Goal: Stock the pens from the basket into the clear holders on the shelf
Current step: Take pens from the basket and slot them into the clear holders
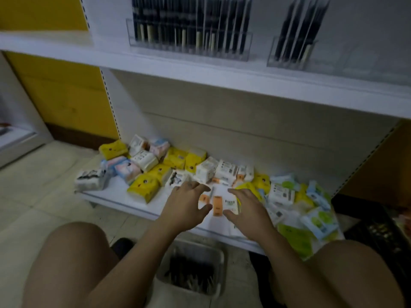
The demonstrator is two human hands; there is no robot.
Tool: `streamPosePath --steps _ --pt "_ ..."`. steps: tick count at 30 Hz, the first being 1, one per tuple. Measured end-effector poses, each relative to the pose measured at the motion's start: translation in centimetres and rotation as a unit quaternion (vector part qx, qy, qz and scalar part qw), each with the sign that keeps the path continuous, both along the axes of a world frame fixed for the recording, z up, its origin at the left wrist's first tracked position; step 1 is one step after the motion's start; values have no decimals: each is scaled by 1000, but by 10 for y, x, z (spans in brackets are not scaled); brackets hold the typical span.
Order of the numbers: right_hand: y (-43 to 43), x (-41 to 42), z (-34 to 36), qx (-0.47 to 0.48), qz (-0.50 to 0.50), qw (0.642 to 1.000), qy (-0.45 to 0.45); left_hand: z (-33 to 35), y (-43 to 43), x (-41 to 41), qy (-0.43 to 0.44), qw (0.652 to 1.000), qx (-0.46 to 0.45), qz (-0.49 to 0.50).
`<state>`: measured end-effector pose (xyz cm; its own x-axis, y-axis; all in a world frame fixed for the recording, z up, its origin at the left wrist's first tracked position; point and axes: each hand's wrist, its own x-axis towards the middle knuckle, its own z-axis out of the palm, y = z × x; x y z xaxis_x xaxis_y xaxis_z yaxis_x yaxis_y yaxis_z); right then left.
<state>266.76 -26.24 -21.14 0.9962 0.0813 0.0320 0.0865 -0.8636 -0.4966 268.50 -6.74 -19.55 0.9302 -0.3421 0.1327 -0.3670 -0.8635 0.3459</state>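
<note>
A grey basket [219,258] sits on the floor between my knees, with several dark pens [189,274] lying in it. On the upper shelf, a wide clear holder [189,50] is packed with dark pens, and to its right a second clear holder [287,60] has a few pens at its left end. My left hand [189,203] and my right hand [246,207] reach over the bottom shelf with fingers spread, one on each side of a white and orange tissue pack [219,203]. Blur hides whether they touch it. Neither hand holds a pen.
Many tissue packs [144,185] in yellow, white, blue and green lie heaped on the low white shelf [115,194]. The upper shelf's front edge [222,81] juts out above it. A black crate [378,230] stands at the right. Tiled floor lies at the left.
</note>
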Motion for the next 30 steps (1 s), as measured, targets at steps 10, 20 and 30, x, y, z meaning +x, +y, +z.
streamPosePath --steps 10,20,30 --pt "18 -15 -137 26 42 963 263 -135 25 -19 244 967 12 78" --pt "23 4 -226 10 23 897 441 -241 26 -10 423 898 -15 121" --pt "61 24 -304 45 -17 864 502 -331 5 -12 550 829 -20 101"
